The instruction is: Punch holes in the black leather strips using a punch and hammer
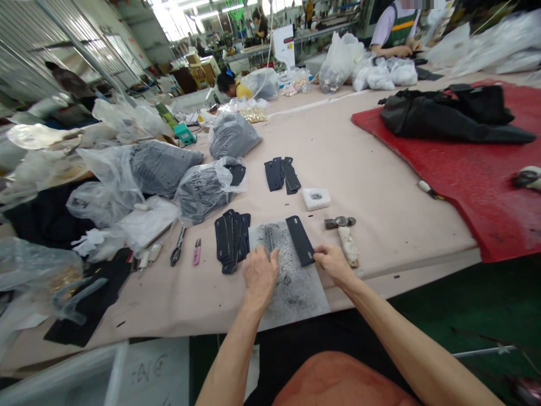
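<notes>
My right hand (332,263) pinches the lower corner of a dark strip (300,239) with slots near its ends; the strip lies over the right edge of a scuffed grey board (296,290). Over the board's left side, my left hand (260,273) is closed around the lower end of a thin metal rod (270,238). A stack of dark pieces (230,239) lies left of the board. To the right of my right hand is a hammer (347,242) with a wrapped handle. A white block (316,198) with dark marks sits beyond the strip.
More dark pieces (281,173) lie farther back. Pink snips (196,252) and black scissors (178,248) are at the left, near plastic bags (205,189). A red sheet (456,186) covers the right side. People sit at the back.
</notes>
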`<action>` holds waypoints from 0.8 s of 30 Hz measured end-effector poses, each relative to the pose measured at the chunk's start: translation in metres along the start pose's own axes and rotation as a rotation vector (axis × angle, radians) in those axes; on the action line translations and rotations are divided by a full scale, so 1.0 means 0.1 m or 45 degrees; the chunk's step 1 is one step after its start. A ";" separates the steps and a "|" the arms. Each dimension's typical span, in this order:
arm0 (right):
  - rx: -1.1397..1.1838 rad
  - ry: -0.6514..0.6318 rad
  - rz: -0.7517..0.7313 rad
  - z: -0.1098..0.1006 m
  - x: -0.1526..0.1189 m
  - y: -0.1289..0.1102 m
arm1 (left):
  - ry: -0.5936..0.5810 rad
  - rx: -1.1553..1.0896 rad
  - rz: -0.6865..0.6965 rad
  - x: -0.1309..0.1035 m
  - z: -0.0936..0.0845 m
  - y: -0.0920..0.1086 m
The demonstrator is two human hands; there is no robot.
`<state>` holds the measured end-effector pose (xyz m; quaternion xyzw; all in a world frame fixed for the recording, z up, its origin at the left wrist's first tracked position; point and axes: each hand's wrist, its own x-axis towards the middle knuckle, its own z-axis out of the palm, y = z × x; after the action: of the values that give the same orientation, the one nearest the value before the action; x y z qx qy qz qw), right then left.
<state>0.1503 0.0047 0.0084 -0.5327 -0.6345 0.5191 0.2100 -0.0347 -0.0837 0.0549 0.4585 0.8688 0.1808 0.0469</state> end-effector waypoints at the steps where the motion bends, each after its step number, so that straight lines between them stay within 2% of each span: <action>1: 0.036 0.016 -0.016 -0.02 -0.04 -0.05 | 0.044 -0.104 0.033 -0.02 -0.02 0.04; 3: 0.030 0.081 -0.099 -0.02 -0.16 -0.20 | 0.019 -0.436 0.033 -0.05 -0.03 0.15; 6: -0.197 0.177 -0.372 0.08 -0.42 -0.45 | -0.256 -1.063 -0.121 -0.10 0.02 0.37; 8: -0.312 0.169 -0.580 0.17 -0.60 -0.59 | -0.443 -1.454 -0.255 -0.11 0.06 0.48; 10: -0.277 0.137 -0.735 0.23 -0.74 -0.68 | -0.564 -1.788 -0.361 -0.11 0.08 0.52; 12: -0.139 0.194 -0.804 0.20 -0.79 -0.70 | -0.643 -1.979 -0.432 -0.09 0.08 0.49; 14: -0.015 0.316 -0.750 0.09 -0.72 -0.67 | -0.745 -2.022 -0.437 -0.08 0.05 0.40; 16: 0.059 0.388 -0.541 -0.08 -0.56 -0.62 | -0.848 -1.978 -0.389 -0.07 0.00 0.29; 17: 0.107 0.371 -0.393 -0.16 -0.45 -0.60 | -0.898 -1.947 -0.352 -0.06 -0.02 0.24; 18: 0.179 0.315 -0.245 -0.23 -0.35 -0.57 | -0.947 -1.918 -0.314 -0.06 -0.05 0.20; 20: 0.394 0.102 -0.006 -0.33 -0.18 -0.53 | -1.055 -1.849 -0.260 -0.05 -0.09 0.14; 22: 0.619 -0.168 0.099 -0.37 -0.08 -0.50 | -1.162 -1.773 -0.241 -0.04 -0.12 0.10; 24: 0.769 -0.353 0.110 -0.36 -0.05 -0.47 | -1.245 -1.712 -0.242 -0.02 -0.12 0.08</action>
<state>0.1599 0.0211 0.0642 -0.3972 -0.4512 0.7597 0.2480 -0.0302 -0.0841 0.0692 0.2843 0.4924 0.4366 0.6971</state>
